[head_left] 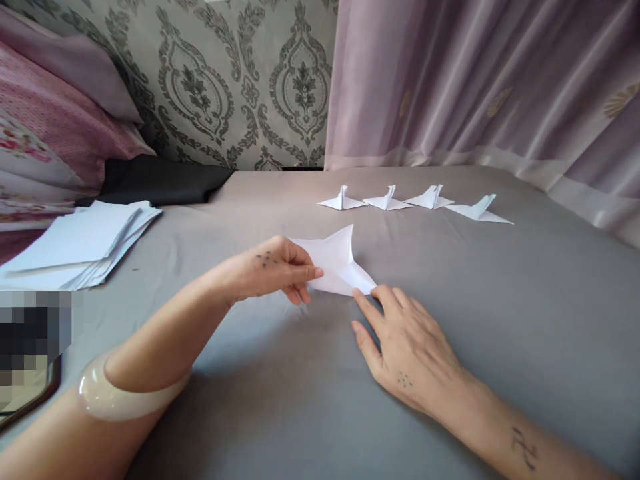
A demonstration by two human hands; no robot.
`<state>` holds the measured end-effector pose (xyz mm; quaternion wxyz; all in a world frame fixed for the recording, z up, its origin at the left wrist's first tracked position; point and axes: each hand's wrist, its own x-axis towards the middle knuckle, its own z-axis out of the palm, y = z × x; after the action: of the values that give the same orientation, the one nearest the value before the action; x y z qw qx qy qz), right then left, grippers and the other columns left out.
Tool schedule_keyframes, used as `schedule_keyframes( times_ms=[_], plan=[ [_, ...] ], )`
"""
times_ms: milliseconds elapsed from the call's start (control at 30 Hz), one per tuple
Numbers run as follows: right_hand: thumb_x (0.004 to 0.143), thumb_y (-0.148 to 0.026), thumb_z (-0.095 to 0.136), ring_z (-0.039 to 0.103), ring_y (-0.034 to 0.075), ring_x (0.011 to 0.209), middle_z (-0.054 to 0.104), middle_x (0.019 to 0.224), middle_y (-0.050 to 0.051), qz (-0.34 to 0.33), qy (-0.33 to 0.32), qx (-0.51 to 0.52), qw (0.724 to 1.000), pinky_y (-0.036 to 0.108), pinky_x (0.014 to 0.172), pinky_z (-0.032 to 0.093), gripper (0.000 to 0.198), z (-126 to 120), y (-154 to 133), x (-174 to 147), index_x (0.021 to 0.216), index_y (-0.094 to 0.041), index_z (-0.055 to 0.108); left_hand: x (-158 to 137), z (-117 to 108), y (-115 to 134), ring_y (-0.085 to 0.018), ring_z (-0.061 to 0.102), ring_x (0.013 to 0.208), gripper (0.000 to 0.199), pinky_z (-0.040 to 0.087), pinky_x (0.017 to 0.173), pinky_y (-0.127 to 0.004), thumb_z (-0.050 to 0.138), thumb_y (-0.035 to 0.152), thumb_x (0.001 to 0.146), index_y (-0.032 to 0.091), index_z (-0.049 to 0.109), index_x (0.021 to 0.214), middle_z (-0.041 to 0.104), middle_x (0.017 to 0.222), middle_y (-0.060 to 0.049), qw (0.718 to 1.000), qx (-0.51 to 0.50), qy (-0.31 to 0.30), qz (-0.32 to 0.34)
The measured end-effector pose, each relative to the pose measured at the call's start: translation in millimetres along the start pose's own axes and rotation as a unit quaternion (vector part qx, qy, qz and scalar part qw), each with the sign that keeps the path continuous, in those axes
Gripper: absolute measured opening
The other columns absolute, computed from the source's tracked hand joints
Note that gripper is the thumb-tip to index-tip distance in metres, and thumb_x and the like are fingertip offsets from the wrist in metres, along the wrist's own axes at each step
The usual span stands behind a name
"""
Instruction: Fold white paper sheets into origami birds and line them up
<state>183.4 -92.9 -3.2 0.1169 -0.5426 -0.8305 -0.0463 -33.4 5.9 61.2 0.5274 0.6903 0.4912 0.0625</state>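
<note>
A partly folded sheet of white paper (333, 263) is between my hands, above the grey cloth surface. Thumb and fingers of my left hand (280, 267) pinch its left side. One corner of the paper stands up at the top, and a crease runs through its right part. The fingertips of my right hand (405, 333) touch the paper's lower right corner, with the fingers stretched out and the thumb apart. Whatever part of the sheet lies behind my left fingers is hidden.
Several folded paper birds (387, 199) stand in a row at the back right. A stack of white paper (80, 240) lies at the left, before a black cloth (160, 180). A dark-edged object (53, 383) is at the lower left. A pink curtain (450, 80) hangs behind.
</note>
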Motion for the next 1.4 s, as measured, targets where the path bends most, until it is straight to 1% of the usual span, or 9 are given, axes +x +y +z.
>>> schedule_keyframes(
  times_ms=[133,233,400,533,633,767,933,1167,1400],
  plan=[
    [0.094,-0.033,0.043,0.052,0.022,0.083,0.058,0.096,0.010,0.000,0.000,-0.004,1.000,0.038,0.075,0.044,0.043,-0.2,-1.8,0.8,0.130,-0.015,0.058,2.7,-2.1,-4.3,-0.015,0.065,0.067,0.028,0.048,0.060,-0.023,0.061,0.041,0.083,0.015,0.067,0.075,0.071,0.071,-0.004,0.997,0.046,0.002,0.065],
    [0.095,-0.034,0.041,0.051,0.022,0.083,0.057,0.094,0.010,-0.005,-0.001,-0.009,1.000,0.037,0.074,0.043,0.044,-0.2,-2.5,0.9,0.133,-0.016,0.056,1.2,-2.0,-2.4,-0.012,0.060,0.058,0.022,0.044,0.053,-0.020,0.062,0.038,0.082,0.017,0.069,0.082,0.067,0.065,0.000,0.993,0.082,0.012,0.088],
    [0.096,-0.036,0.040,0.049,0.022,0.082,0.056,0.093,0.011,-0.008,-0.010,-0.012,1.000,0.037,0.072,0.042,0.046,-0.1,-2.9,1.3,0.135,-0.016,0.054,-3.7,4.0,9.2,-0.009,0.043,0.030,0.028,0.035,0.037,-0.021,0.052,0.042,0.088,0.018,0.065,0.091,0.060,0.043,0.004,0.992,0.119,0.030,0.018],
    [0.096,-0.037,0.038,0.047,0.023,0.083,0.055,0.094,0.011,-0.007,-0.021,-0.005,1.000,0.037,0.073,0.041,0.047,-0.2,-3.1,1.9,0.136,-0.018,0.053,-2.4,8.7,14.6,-0.013,0.062,0.043,0.020,0.042,0.045,-0.021,0.053,0.035,0.088,0.018,0.061,0.087,0.068,0.054,0.001,0.995,0.088,0.028,0.042],
    [0.097,-0.038,0.036,0.046,0.023,0.083,0.053,0.093,0.011,-0.002,-0.032,-0.003,0.999,0.038,0.074,0.041,0.048,-0.5,-2.7,2.1,0.137,-0.019,0.052,0.2,10.5,15.7,-0.014,0.066,0.048,0.017,0.046,0.050,-0.021,0.051,0.032,0.089,0.018,0.060,0.088,0.068,0.057,0.001,0.996,0.071,0.013,0.059],
    [0.097,-0.039,0.035,0.044,0.023,0.083,0.052,0.093,0.010,-0.003,-0.046,0.006,0.999,0.037,0.074,0.040,0.047,-1.9,-2.6,2.4,0.139,-0.025,0.050,1.4,13.0,17.3,-0.013,0.064,0.043,0.014,0.046,0.048,-0.021,0.050,0.029,0.090,0.018,0.058,0.091,0.065,0.056,0.004,0.997,0.043,-0.019,0.056],
    [0.097,-0.040,0.033,0.044,0.024,0.084,0.052,0.096,0.010,0.006,-0.057,0.008,0.998,0.038,0.075,0.039,0.048,-3.1,-5.3,2.7,0.139,-0.025,0.050,0.4,16.0,18.7,-0.013,0.061,0.041,0.016,0.045,0.043,-0.021,0.055,0.030,0.086,0.017,0.055,0.096,0.065,0.059,0.003,0.999,0.020,-0.020,0.039],
    [0.097,-0.042,0.034,0.044,0.025,0.086,0.055,0.098,0.013,0.006,-0.054,-0.004,0.999,0.039,0.075,0.038,0.051,-2.1,-6.0,2.1,0.140,-0.018,0.049,-2.3,14.0,19.4,-0.010,0.047,0.031,0.017,0.037,0.040,-0.020,0.053,0.032,0.083,0.017,0.060,0.088,0.055,0.039,0.004,0.994,0.112,0.002,-0.009],
    [0.098,-0.044,0.032,0.044,0.026,0.089,0.056,0.099,0.014,0.005,-0.053,-0.002,0.999,0.039,0.076,0.038,0.055,-0.3,-3.7,1.4,0.142,-0.014,0.046,-3.2,10.3,21.1,-0.012,0.051,0.038,0.013,0.037,0.043,-0.021,0.056,0.027,0.076,0.018,0.058,0.086,0.058,0.041,0.004,0.990,0.120,-0.039,-0.070]
  ],
)
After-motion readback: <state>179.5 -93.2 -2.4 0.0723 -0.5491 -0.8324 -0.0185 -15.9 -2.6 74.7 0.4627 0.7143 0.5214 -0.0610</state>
